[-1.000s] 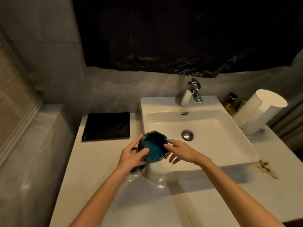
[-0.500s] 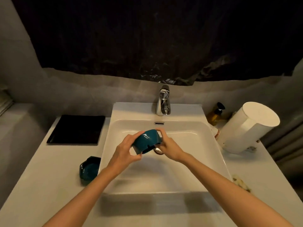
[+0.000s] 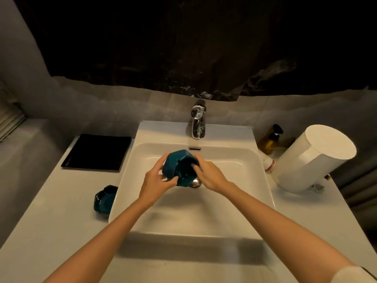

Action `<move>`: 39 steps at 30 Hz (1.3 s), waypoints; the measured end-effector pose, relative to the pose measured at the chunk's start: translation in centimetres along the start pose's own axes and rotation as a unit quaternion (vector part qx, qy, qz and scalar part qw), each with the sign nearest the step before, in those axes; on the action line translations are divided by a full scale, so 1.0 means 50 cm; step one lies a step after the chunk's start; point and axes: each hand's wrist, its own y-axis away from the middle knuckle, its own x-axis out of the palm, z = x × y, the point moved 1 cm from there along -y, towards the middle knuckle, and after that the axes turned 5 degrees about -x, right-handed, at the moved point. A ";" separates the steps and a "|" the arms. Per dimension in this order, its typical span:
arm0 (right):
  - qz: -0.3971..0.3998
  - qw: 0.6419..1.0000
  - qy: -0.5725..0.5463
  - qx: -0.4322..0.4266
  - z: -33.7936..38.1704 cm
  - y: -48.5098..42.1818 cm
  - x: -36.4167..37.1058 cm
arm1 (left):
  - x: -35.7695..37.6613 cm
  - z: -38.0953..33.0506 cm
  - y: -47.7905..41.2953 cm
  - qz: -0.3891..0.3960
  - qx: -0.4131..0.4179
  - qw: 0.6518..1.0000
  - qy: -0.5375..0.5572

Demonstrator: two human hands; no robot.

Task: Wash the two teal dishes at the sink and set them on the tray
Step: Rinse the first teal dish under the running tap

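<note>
**One glossy teal faceted bowl (image 3: 173,166) held over the white rectangular sink (image 3: 263,180)**

Two bare forearms are stretched from the near edge of the pale countertop (image 3: 51,231) across the sink's front rim. The teal bowl is gripped by both hands above the middle of the basin, clear of its floor. It is tipped on its side, with its dark hollow turned toward the right. The left hand (image 3: 157,180) is curled round the outer wall, thumb low and fingers at the top. The fingers of the right hand (image 3: 210,174) are hooked over the rim into the hollow. A chrome drain stopper (image 3: 196,182) is partly hidden just under the bowl.

To the left, a second teal dish (image 3: 105,200) is set on the countertop, close against the sink's outer wall. Farther back on that side a flat black square tray (image 3: 98,153) is laid, well apart from the dish.

A chrome faucet (image 3: 198,123) is mounted behind the basin. To the right of the sink are an amber pump bottle (image 3: 270,139), a small white tube with red bands (image 3: 269,163) and a large white cylindrical container (image 3: 314,158). Their labels are too small to be read. The wall above is covered by a dark sheet (image 3: 183,48).
</note>
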 end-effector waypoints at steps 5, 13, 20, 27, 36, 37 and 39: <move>0.020 0.996 0.083 0.030 0.014 0.007 -0.043 | 0.006 -0.007 -0.013 0.002 -0.168 0.978 0.123; -0.269 0.943 0.150 -0.127 0.073 -0.040 -0.189 | 0.017 -0.016 -0.046 0.018 -0.261 0.944 0.202; -0.271 0.910 0.255 -0.181 0.039 -0.143 -0.172 | 0.051 -0.014 -0.116 0.056 -0.225 0.937 0.262; -0.338 0.828 0.352 -0.276 0.024 -0.166 -0.160 | 0.085 0.009 -0.167 0.080 -0.132 0.952 0.263; -0.381 0.827 0.348 -0.225 0.022 -0.198 -0.166 | 0.099 0.049 -0.196 0.080 -0.111 0.956 0.259; -0.384 0.826 0.347 -0.225 0.023 -0.199 -0.164 | 0.099 0.050 -0.197 0.082 -0.107 0.957 0.258; -0.391 0.828 0.337 -0.217 0.027 -0.200 -0.163 | 0.100 0.053 -0.197 0.089 -0.098 0.957 0.257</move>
